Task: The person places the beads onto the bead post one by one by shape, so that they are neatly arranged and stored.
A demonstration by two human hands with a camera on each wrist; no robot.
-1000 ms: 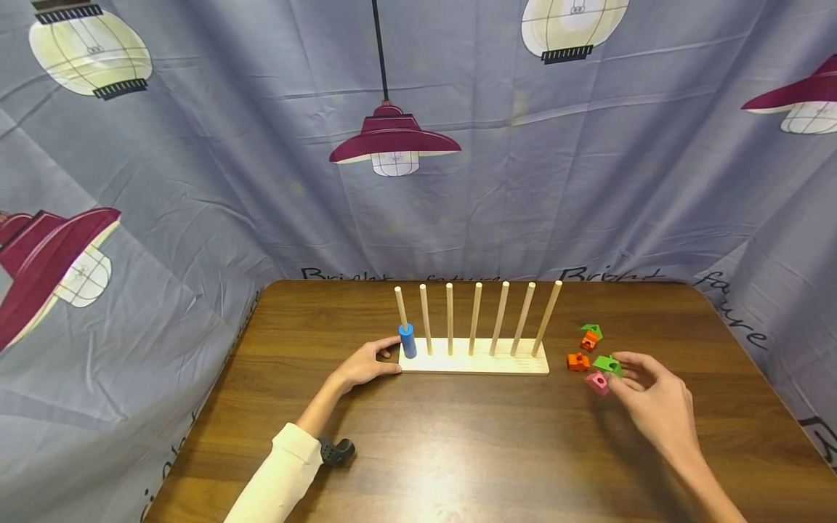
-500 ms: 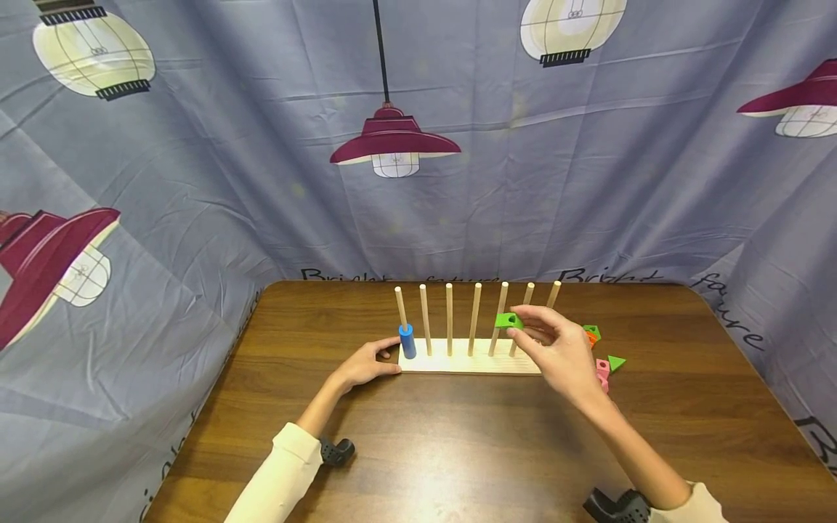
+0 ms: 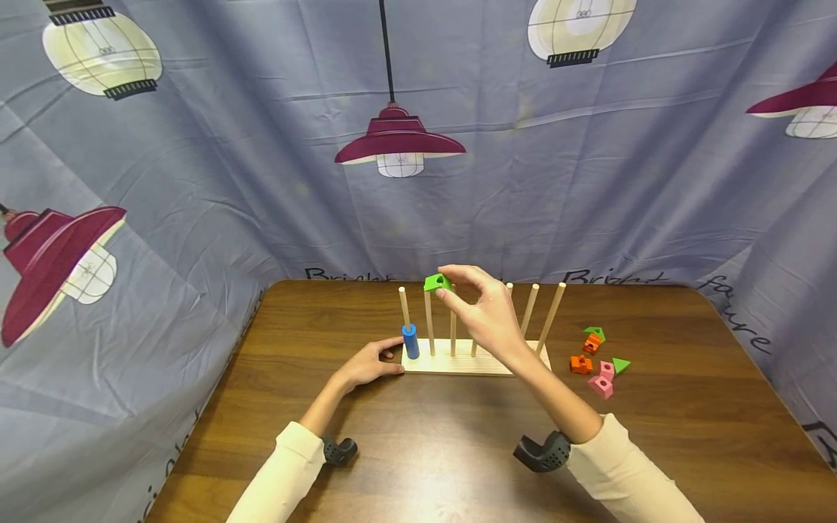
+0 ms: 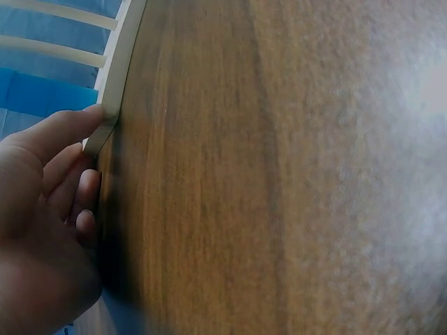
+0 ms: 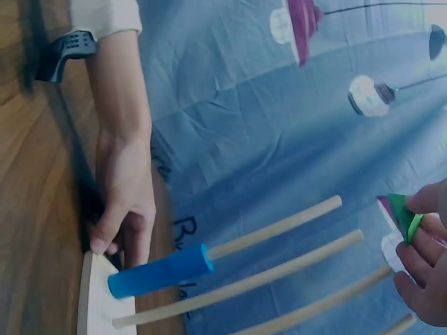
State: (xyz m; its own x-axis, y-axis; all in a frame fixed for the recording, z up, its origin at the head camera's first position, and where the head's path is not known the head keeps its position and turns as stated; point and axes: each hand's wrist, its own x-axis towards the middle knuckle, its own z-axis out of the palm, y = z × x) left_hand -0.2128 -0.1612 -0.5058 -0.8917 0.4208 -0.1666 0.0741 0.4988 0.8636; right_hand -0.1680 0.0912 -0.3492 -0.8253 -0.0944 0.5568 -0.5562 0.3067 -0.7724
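A wooden peg board [image 3: 439, 365] with several upright pegs stands on the table. A blue cylinder [image 3: 410, 344] sits on its leftmost peg. My left hand [image 3: 363, 367] holds the board's left end; in the left wrist view its thumb [image 4: 66, 129] lies on the front corner with fingers behind. My right hand [image 3: 487, 314] pinches a green triangular block [image 3: 434, 282] with a hole, between thumb and fingers. This block is at the top of the second peg [image 3: 429, 323] from the left; whether the peg enters the hole I cannot tell. The right wrist view shows the block side-on.
Right of the board lie loose blocks: two orange [image 3: 580, 365], two pink [image 3: 602, 386] and two green [image 3: 620, 365]. A patterned grey-blue curtain [image 3: 261, 181] hangs behind the wooden table [image 3: 418, 443]. My right forearm crosses in front of the board's right half.
My right hand has picked the green block from the pile at the right and carried it left and up to the second peg. The left hand has stayed on the board's end.
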